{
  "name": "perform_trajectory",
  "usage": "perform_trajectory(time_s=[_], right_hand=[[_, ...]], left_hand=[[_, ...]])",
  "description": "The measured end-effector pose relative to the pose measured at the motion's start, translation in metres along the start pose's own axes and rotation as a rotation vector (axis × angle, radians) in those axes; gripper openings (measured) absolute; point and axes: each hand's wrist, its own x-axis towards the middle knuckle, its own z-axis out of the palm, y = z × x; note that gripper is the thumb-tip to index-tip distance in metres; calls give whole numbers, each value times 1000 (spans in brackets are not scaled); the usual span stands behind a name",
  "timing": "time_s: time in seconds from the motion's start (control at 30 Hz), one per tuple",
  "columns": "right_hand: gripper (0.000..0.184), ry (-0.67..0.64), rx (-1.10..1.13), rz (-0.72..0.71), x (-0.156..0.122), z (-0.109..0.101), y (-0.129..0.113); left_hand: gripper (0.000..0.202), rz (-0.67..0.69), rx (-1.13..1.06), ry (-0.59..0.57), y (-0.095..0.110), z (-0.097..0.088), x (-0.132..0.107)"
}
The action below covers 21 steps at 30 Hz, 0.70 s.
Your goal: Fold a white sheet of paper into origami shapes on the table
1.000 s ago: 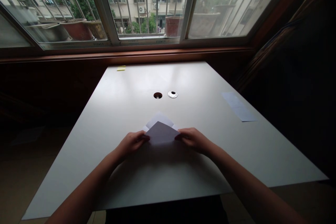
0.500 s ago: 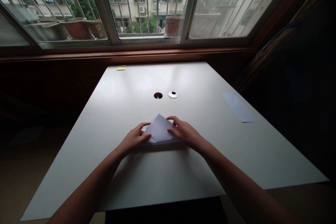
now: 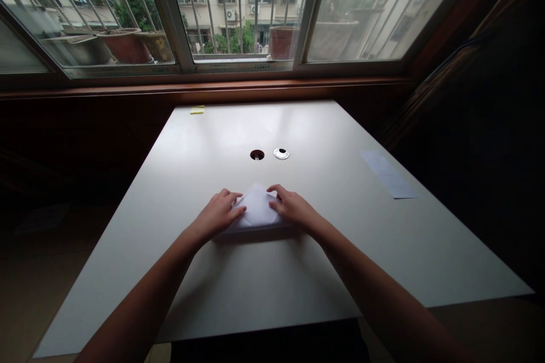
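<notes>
A folded sheet of white paper (image 3: 257, 208) lies between my two hands, its pointed top facing the window and a straight edge facing me. My left hand (image 3: 219, 212) grips its left side, with thumb and fingers curled at the slanted edge. On the right side my right hand (image 3: 292, 207) holds it in the same way, thumb on the paper and index finger bent near the upper slanted edge. The paper's outer lower corners are partly hidden under my hands.
The white table (image 3: 204, 159) has a round cable hole (image 3: 257, 155) with a metal ring cover (image 3: 281, 153) beside it. A strip of white paper (image 3: 389, 174) lies at the right edge. Yellow tape (image 3: 197, 109) sits at the far left corner, before a barred window (image 3: 238, 11).
My left hand has shifted slightly up and away from me along the paper's left edge. My right hand has slid slightly left. The folded paper looks flatter.
</notes>
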Motion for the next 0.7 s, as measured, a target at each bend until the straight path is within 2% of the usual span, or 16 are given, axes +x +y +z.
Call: perform_trajectory(time_s=[0.1, 0.23, 0.37, 0.53, 0.7], right_hand=[[37, -4, -1, -4, 0, 0, 1], [37, -6, 3, -12, 1, -2, 0], [37, 2, 23, -3, 0, -3, -2], [34, 27, 54, -6, -1, -3, -2], [33, 50, 78, -15, -1, -3, -2]], left_hand=[[50, 27, -66, -28, 4, -1, 15], [60, -30, -199, -79, 9, -3, 36], [65, -50, -220, -96, 7, -4, 50], [58, -29, -232, -113, 5, 0, 56], [48, -23, -283, -67, 6, 6, 55]])
